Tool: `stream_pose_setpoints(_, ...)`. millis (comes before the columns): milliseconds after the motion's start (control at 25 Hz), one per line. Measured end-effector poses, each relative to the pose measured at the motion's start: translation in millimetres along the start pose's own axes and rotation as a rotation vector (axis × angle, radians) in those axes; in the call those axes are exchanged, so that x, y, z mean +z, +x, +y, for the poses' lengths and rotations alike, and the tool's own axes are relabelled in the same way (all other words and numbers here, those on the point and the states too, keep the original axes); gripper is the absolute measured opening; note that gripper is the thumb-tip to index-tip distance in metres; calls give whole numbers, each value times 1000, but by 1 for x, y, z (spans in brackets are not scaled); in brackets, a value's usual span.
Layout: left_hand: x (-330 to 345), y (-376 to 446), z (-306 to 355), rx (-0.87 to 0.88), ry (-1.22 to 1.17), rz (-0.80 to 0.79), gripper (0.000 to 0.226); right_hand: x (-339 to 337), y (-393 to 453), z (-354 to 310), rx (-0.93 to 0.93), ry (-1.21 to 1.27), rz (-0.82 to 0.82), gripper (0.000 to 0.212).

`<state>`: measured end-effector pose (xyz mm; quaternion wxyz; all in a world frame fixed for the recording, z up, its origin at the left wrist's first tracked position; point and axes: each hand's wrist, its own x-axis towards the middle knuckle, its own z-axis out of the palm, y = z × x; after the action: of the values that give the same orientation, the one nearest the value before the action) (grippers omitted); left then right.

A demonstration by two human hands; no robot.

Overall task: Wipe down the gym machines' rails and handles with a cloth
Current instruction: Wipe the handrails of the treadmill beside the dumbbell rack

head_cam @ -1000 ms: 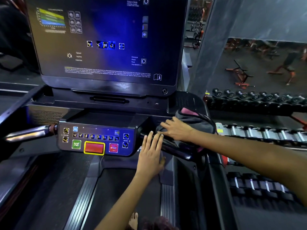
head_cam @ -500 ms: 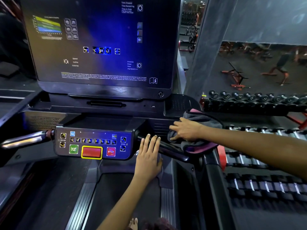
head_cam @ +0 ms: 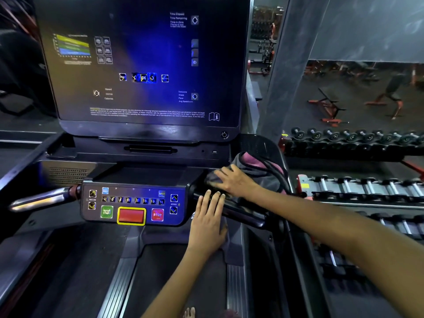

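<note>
Cloth [head_cam: 259, 168], grey and pink, lies bunched on the treadmill console's right shelf [head_cam: 257, 143] under the right hand [head_cam: 236, 180], fingers flat, pressing it. Just nearer, the left hand [head_cam: 207, 223] rests open against the dark handle [head_cam: 243, 214], which runs left-right. Dumbbell racks [head_cam: 355, 143] stand beyond.

Legible markings: treadmill console

Control panel [head_cam: 135, 204]: green button [head_cam: 107, 211] reads "QUICK START"; red button [head_cam: 157, 214] reads "STOP". Display screen [head_cam: 142, 65]: "OK", "Speed", "Incline", "Calories", "Distance", "Steps", "Pace", "Time Elapsed".
</note>
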<state>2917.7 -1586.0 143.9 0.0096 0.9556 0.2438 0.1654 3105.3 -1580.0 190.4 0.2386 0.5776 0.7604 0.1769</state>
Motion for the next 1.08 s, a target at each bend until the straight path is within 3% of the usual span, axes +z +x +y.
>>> stream_pose_setpoints(120, 1, 0, 1, -1, -16, -2, 84, -5, -4, 22, -152, -154, 46, 44)
stream_pose_setpoints(280, 2, 0, 1, 0, 14, 15, 87, -7, 1, 19, 35, 30, -5, 45)
stream_pose_setpoints(480, 0, 0, -2, 15, 50, 18, 87, -11, -32, 41, 38, 103, -9, 51)
stream_pose_setpoints(720, 1, -1, 0, 6, 62, 51, 85, -18, -94, 83, 174, 267, -315, 45)
stream_pose_setpoints(880, 1, -1, 0, 6, 51, 68, 86, -33, -107, 74, 289, 383, -517, 39)
stream_pose_setpoints(1080, -1, 1, 1, -1, 63, 92, 80, -33, -74, 27, 290, 151, -635, 38)
